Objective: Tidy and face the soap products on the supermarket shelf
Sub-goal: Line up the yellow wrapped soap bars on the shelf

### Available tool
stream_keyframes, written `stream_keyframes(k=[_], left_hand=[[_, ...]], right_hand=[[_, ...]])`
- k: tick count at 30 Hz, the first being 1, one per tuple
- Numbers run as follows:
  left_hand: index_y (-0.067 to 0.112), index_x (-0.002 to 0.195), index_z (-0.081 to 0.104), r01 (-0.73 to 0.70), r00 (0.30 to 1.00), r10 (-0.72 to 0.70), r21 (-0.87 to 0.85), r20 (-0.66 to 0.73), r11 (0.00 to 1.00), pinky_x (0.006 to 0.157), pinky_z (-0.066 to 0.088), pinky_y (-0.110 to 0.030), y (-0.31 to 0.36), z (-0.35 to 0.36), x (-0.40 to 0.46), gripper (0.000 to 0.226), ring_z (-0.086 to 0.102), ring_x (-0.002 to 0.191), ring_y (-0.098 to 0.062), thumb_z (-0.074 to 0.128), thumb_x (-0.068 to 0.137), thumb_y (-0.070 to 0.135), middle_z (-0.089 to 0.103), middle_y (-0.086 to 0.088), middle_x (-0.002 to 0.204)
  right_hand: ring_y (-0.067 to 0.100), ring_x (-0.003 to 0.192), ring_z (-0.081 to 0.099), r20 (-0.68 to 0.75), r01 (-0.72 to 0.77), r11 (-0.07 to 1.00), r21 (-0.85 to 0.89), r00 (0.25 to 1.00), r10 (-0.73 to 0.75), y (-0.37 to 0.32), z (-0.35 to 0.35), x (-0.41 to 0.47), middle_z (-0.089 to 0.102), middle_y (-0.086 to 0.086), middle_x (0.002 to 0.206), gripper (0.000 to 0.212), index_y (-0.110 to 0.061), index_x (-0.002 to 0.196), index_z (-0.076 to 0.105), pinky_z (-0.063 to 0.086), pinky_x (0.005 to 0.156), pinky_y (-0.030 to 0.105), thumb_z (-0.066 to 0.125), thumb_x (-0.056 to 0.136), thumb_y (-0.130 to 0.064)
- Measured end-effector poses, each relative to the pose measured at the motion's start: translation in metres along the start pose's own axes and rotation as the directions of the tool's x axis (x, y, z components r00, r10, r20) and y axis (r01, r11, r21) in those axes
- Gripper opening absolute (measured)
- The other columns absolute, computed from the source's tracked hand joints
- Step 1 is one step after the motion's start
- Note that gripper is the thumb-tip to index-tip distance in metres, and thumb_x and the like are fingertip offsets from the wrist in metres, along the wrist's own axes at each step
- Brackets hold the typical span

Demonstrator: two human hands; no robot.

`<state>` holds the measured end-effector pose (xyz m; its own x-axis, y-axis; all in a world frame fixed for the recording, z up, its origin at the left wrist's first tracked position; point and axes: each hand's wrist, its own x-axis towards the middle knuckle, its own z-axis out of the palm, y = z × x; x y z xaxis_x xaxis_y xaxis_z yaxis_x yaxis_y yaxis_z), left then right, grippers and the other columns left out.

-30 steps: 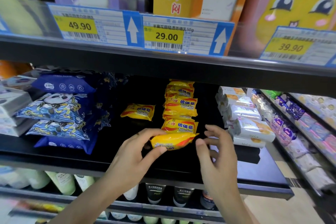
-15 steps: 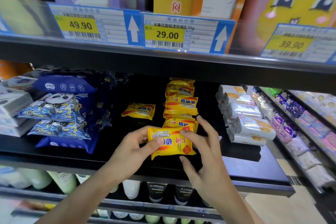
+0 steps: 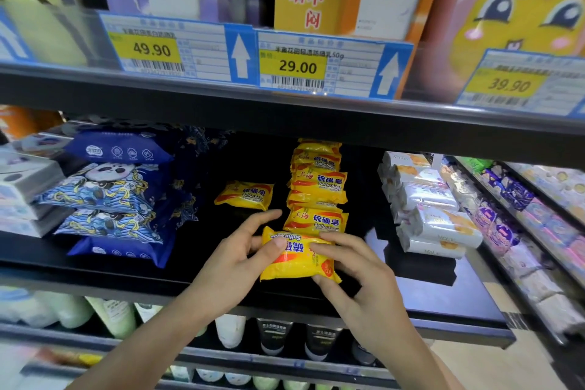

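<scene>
Yellow soap pack (image 3: 296,258) at near shelf (image 3: 95,275) edge, just ahead of the soap row (image 3: 317,187). Pinched by left hand (image 3: 234,266) and right hand (image 3: 357,275). Probably light, firm bar, slick wrapper; best gripped at short ends.

Both forearms extend forward and upward, converging at the yellow sulfur soap packet (image 3: 296,258). The left hand (image 3: 235,266) grips the packet's left edge, thumb across its face. The right hand (image 3: 357,279) grips the packet's right side, fingers curled over the front.
</scene>
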<state>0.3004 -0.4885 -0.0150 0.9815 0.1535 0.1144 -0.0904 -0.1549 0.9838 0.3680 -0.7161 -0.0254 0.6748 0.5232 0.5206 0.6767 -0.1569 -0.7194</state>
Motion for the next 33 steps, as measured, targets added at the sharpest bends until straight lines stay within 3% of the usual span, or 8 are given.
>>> stream_keyframes(k=[3, 6, 9, 11, 16, 22, 27, 33], left_hand=[[0.06, 0.138, 0.048, -0.028, 0.998, 0.034, 0.131, -0.048, 0.991, 0.099, 0.057, -0.04, 0.002, 0.002, -0.002, 0.057, 0.074, 0.106, -0.008, 0.056, 0.084, 0.079, 0.078, 0.013, 0.113], [0.057, 0.142, 0.046, -0.081, 0.987, 0.118, 0.3, -0.107, 0.95, 0.106, 0.049, -0.032, 0.004, 0.002, -0.005, 0.068, 0.059, 0.125, 0.003, 0.055, 0.082, 0.085, 0.064, 0.028, 0.131], [0.052, 0.148, 0.043, -0.22, 0.952, 0.305, 0.643, -0.023, 0.734, 0.113, 0.032, -0.026, 0.012, 0.003, -0.008, 0.078, 0.034, 0.143, 0.006, 0.059, 0.08, 0.085, 0.038, 0.036, 0.15], [0.052, 0.152, 0.038, -0.294, 0.935, 0.337, 0.767, 0.109, 0.57, 0.116, 0.026, -0.025, 0.018, 0.003, -0.007, 0.081, 0.024, 0.143, 0.011, 0.057, 0.081, 0.084, 0.035, 0.035, 0.153], [0.047, 0.151, 0.043, -0.341, 0.933, 0.266, 0.828, 0.241, 0.446, 0.112, 0.011, -0.01, 0.024, 0.001, -0.003, 0.07, 0.038, 0.13, 0.003, 0.054, 0.088, 0.074, 0.051, 0.026, 0.144], [0.045, 0.144, 0.05, -0.307, 0.943, 0.249, 0.87, 0.223, 0.386, 0.109, 0.028, -0.021, 0.028, -0.009, -0.001, 0.058, 0.044, 0.122, 0.0, 0.07, 0.091, 0.056, 0.051, 0.025, 0.136], [0.038, 0.145, 0.054, -0.125, 0.972, 0.229, 0.931, 0.046, 0.342, 0.102, 0.044, -0.03, 0.039, -0.039, 0.004, 0.056, 0.05, 0.126, -0.014, 0.074, 0.093, 0.043, 0.055, 0.013, 0.14], [0.033, 0.145, 0.052, 0.05, 0.972, 0.222, 0.992, -0.076, 0.118, 0.096, 0.052, -0.035, 0.041, -0.043, 0.018, 0.057, 0.056, 0.123, -0.022, 0.07, 0.092, 0.022, 0.057, 0.004, 0.138]], right_hand=[[0.015, 0.13, 0.059, -0.014, -0.037, 0.998, 0.056, 0.999, 0.038, 0.0, 0.0, 0.0, 0.059, -0.014, 0.137, 0.042, -0.039, 0.128, 0.07, 0.057, 0.097, 0.028, 0.076, 0.091, -0.02], [0.013, 0.129, 0.06, -0.028, -0.072, 0.993, 0.097, 0.997, 0.075, 0.0, -0.001, 0.002, 0.061, -0.014, 0.133, 0.044, -0.038, 0.124, 0.072, 0.056, 0.096, 0.023, 0.079, 0.09, -0.012], [0.012, 0.128, 0.06, -0.034, -0.087, 0.992, 0.09, 0.995, 0.09, 0.0, 0.0, 0.003, 0.062, -0.015, 0.13, 0.046, -0.037, 0.123, 0.074, 0.055, 0.095, 0.02, 0.08, 0.088, -0.008], [0.011, 0.126, 0.061, -0.019, -0.085, 0.993, 0.077, 0.996, 0.086, 0.001, 0.0, 0.004, 0.062, -0.016, 0.13, 0.046, -0.035, 0.123, 0.074, 0.055, 0.095, 0.019, 0.08, 0.088, -0.007], [0.011, 0.127, 0.06, 0.053, -0.048, 0.998, 0.046, 0.998, 0.046, 0.001, -0.001, 0.002, 0.06, -0.015, 0.133, 0.044, -0.037, 0.124, 0.073, 0.054, 0.095, 0.019, 0.08, 0.088, -0.012], [0.014, 0.129, 0.058, 0.062, -0.042, 0.999, 0.023, 0.997, 0.04, -0.003, -0.002, 0.002, 0.05, -0.012, 0.147, 0.051, -0.045, 0.132, 0.064, 0.054, 0.097, 0.022, 0.08, 0.084, -0.038], [0.016, 0.121, 0.061, 0.009, -0.08, 0.997, -0.008, 0.997, 0.08, -0.003, -0.002, 0.001, 0.048, -0.011, 0.147, 0.048, -0.049, 0.13, 0.061, 0.053, 0.095, 0.025, 0.076, 0.084, -0.048], [0.016, 0.121, 0.06, 0.013, -0.082, 0.996, -0.031, 0.997, 0.082, -0.002, 0.0, 0.0, 0.048, -0.013, 0.145, 0.043, -0.05, 0.128, 0.062, 0.055, 0.093, 0.031, 0.072, 0.086, -0.048]])
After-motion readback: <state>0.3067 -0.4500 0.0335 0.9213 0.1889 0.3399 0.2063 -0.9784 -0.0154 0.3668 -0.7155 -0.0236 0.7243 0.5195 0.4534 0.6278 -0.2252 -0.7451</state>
